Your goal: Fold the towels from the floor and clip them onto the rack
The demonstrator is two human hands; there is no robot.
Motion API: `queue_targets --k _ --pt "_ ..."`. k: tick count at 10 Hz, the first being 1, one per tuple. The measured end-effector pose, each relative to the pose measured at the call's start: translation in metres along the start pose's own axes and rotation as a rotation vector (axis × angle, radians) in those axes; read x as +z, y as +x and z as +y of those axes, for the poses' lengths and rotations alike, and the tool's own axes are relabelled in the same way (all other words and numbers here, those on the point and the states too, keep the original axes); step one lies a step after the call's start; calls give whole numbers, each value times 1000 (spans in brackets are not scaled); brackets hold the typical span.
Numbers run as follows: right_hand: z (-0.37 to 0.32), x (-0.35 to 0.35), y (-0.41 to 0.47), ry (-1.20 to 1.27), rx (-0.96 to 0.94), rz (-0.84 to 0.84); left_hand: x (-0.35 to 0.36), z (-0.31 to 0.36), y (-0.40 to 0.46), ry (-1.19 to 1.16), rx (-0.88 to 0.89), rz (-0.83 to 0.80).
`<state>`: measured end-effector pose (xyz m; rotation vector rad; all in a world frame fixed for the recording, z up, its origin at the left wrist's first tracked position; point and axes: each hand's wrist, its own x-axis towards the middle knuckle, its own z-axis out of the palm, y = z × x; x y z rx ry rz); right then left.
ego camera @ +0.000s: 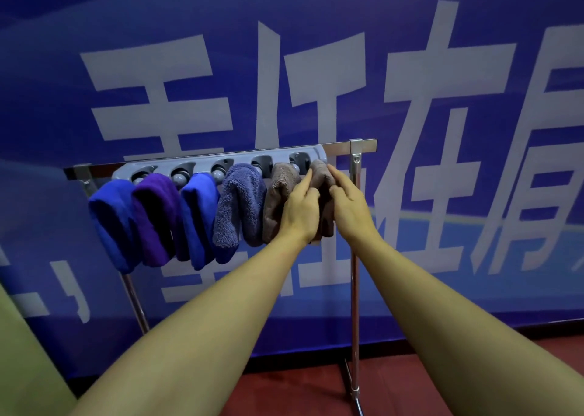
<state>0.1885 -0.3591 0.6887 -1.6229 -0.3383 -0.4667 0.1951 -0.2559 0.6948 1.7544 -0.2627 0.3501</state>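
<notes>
Both hands worked the last brown towel [320, 191] at the right end of the grey clip strip [221, 159], which hung on the steel rack [355, 257] in front of a blue banner [284, 52] with white lettering. The left hand [300, 208] lay against the towel's left side, index finger stretched up toward the clip and the other fingers loosely curled on the cloth. The right hand [344, 196] pressed the top of the folded bundle with nearly straight fingers [333, 170], steering it up beneath the end slot. Whether the clip had yet caught the cloth could not be told; the hands covered that spot.

Five towels already hung along the strip: a blue towel [110, 219], a purple towel [155, 216], a second blue towel [199, 216], a fluffy grey-blue towel [240, 207] and another brown towel [279, 200].

The risks looked plain enough. If the hands let go before the clip gripped, the towel would probably slip and drop to the red floor [300, 390], losing its fold. A thick fold might jam at the slot. A hard upward push could also tip the light rack or jolt the neighbouring brown towel, which hung touching the left hand, out of its clip.
</notes>
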Motion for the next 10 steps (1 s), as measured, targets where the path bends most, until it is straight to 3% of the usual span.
queue_targets --k 1,2,3,5,8,10 --pt "-2 1 -3 142 58 7 -2 -4 4 -152 -106 18" --pt "-2 1 -4 135 84 22 2 -4 3 -218 -208 34" --pt "-1 5 -5 118 134 14 12 -4 -2 -348 -320 -66" --pt "-9 3 -11 60 221 -24 16 0 -8 -407 -412 -71" --pt "-30 7 -47 -316 27 94 -14 19 -52 -199 -314 -71" --pt "-77 24 -83 -194 18 80 -54 43 -85 -166 -173 100"
